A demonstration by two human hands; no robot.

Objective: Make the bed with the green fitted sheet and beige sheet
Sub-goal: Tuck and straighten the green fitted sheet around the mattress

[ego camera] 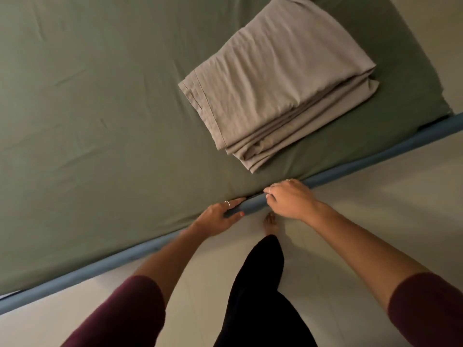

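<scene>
green fitted sheet [100,108] (taut), left hand [220,216] and right hand [288,199] at its edge, fingers curled

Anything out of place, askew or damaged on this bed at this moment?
Nothing damaged or spilled. The green fitted sheet shows light wrinkles. The beige sheet lies folded, set at an angle near the bed edge, its lower layers fanned out unevenly. Both the left hand and right hand are at the blue bed rail.

Both arms reach forward and down, maroon sleeves pushed above the elbows. The left hand [220,217] lies palm down, fingers [235,202] spread, one ringed. The right hand [288,197] is curled, knuckles up, rings showing. One bare foot [270,222] stands between them.
</scene>
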